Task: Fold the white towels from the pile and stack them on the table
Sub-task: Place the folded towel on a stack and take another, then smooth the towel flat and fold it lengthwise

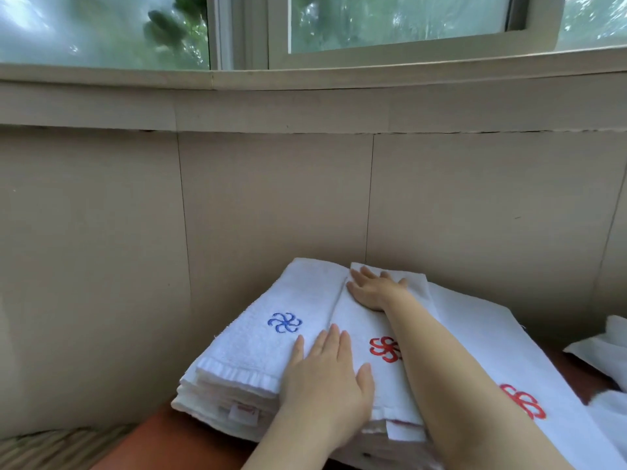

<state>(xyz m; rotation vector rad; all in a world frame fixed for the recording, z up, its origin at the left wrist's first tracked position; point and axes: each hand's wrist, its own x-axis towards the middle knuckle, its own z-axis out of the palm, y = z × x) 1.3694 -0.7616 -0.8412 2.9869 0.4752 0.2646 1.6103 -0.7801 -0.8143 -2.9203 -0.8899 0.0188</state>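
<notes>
Neither grip closes on anything. Our left hand [325,374] lies flat, fingers straight and together, on the near end of a narrow folded towel [359,320]. Our right hand [373,288] lies flat on its far end, fingers slightly spread. This towel is white with a red flower emblem. It rests on top of the stack [230,385] of folded white towels, overlapping a blue-emblem towel [271,320] on its left.

The stack sits on the reddish tabletop [163,442], close against a beige wall [271,198]. To the right, a longer white towel [509,351] with its own red emblem stretches toward us. Loose white cloth from the pile [607,347] shows at the right edge.

We judge the step in hand to be settling the folded towel onto the stack. To do it well, we would press evenly and smooth from the middle outward so no crease is trapped. We would also nudge the long edges square with the layers beneath, since the towel looks slightly askew. Terry is soft and springy, so lifting both palms straight up should keep the folds from dragging.
</notes>
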